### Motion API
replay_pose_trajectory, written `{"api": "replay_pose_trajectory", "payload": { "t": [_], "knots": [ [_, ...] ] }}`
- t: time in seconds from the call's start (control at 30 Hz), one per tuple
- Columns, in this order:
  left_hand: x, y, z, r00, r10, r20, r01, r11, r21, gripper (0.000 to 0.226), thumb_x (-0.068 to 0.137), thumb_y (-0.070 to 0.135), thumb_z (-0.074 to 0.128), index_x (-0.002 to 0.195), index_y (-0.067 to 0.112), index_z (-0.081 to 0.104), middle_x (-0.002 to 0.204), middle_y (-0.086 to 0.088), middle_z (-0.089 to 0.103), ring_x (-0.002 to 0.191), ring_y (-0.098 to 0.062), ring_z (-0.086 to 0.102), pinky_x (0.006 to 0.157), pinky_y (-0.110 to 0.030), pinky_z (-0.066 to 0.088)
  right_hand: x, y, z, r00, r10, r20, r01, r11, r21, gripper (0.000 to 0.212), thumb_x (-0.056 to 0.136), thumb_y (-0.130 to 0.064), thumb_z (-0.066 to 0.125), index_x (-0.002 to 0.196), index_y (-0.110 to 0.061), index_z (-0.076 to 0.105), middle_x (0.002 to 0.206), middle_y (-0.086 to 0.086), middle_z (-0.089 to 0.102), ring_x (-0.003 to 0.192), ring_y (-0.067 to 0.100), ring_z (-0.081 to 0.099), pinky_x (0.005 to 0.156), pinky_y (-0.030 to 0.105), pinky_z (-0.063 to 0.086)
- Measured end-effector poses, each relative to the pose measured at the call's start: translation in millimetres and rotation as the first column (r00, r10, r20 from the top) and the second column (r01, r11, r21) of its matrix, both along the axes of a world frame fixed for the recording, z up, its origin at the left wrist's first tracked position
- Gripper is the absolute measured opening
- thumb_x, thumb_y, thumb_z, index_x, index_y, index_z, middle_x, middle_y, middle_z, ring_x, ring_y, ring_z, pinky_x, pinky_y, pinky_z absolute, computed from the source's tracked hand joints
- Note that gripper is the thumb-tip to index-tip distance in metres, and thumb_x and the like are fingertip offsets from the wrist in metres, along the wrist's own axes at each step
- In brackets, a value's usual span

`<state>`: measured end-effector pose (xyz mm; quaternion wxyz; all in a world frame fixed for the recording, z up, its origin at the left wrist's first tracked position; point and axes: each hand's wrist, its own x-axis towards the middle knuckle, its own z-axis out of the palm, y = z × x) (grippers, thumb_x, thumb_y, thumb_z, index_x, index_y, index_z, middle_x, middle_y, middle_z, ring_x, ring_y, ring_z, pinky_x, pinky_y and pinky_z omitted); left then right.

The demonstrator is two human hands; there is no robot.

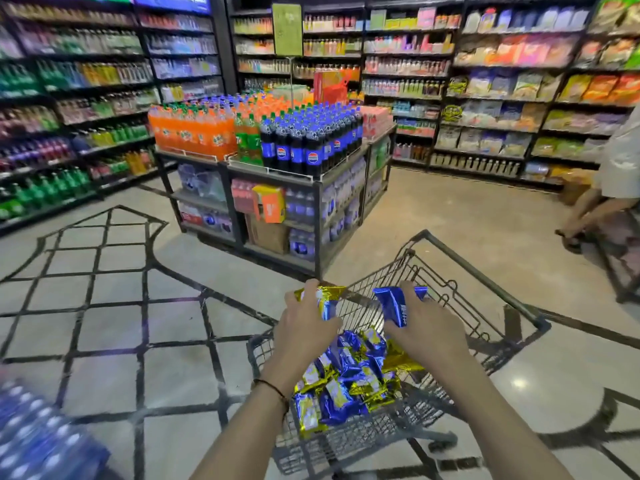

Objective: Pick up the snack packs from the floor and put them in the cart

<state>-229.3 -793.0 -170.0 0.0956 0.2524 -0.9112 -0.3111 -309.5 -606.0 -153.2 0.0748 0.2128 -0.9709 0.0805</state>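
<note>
Snack packs point(349, 375) lie heaped in the cart point(485, 278). Two more hang above it: a gold-and-blue pack point(323, 301) clasped in the left grip point(304, 327) and a blue pack point(394, 306) in the right grip point(426, 327). Best to lower both inside the wire walls before releasing, with the left one moved inward off the rim, so neither slides out onto the floor point(173, 306).

Glossy crinkled foil snack packs point(349, 386), grey metal-wire cart point(446, 299), polished glossy stone-look floor point(104, 306).
</note>
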Motion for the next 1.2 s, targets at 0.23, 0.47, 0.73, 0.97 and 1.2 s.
{"api": "replay_pose_trajectory", "payload": {
  "t": [0.23,0.47,0.73,0.97,1.2],
  "knots": [
    [-128,1,-41,0.987,0.115,0.111,-0.119,0.992,0.037,0.064,0.086,0.047,0.063,0.137,0.039,0.025,0.131,-0.008,0.038,0.1,-0.033,0.059,0.074,-0.039,0.048,-151,-11,-42,0.985,0.112,0.128,-0.121,0.991,0.059,0.069,0.087,-0.055,0.049,0.144,-0.028,0.02,0.083,-0.001,0.052,0.076,0.024,0.06,0.058,0.031,0.047],
    [-192,-21,-91,0.963,0.176,0.202,-0.198,0.976,0.094,0.067,0.086,0.046,0.063,0.14,0.04,0.023,0.141,-0.015,0.037,0.101,-0.036,0.06,0.084,-0.046,0.053,-229,-47,-92,0.951,0.172,0.256,-0.213,0.967,0.142,0.077,0.091,-0.057,0.047,0.152,-0.025,0.012,0.084,-0.001,0.049,0.075,0.022,0.059,0.054,0.03,0.041],
    [-225,-66,-168,0.922,0.227,0.315,-0.293,0.939,0.181,0.073,0.088,0.047,0.063,0.146,0.038,0.021,0.144,-0.012,0.033,0.116,-0.035,0.055,0.087,-0.042,0.051,-274,-103,-164,0.908,0.184,0.375,-0.251,0.959,0.136,0.071,0.089,-0.055,0.051,0.146,-0.025,0.022,0.085,0.0,0.055,0.073,0.022,0.056,0.056,0.03,0.04],
    [-255,-77,-254,0.848,0.228,0.479,-0.364,0.907,0.212,0.073,0.087,0.043,0.063,0.145,0.038,0.019,0.143,-0.016,0.033,0.102,-0.038,0.062,0.084,-0.047,0.053,-308,-120,-263,0.855,0.139,0.5,-0.278,0.936,0.216,0.078,0.089,-0.057,0.052,0.15,-0.03,0.012,0.115,0.01,0.06,0.092,0.029,0.065,0.062,0.034,0.043],
    [-271,-59,-381,0.764,0.265,0.588,-0.407,0.906,0.12,0.081,0.087,0.045,0.063,0.151,0.034,0.015,0.15,-0.02,0.028,0.123,-0.038,0.051,0.093,-0.047,0.047,-332,-114,-399,0.813,0.102,0.573,-0.303,0.914,0.268,0.082,0.09,-0.055,0.05,0.154,-0.029,0.004,0.115,0.01,0.061,0.1,0.031,0.063,0.067,0.036,0.044]
  ]
}}
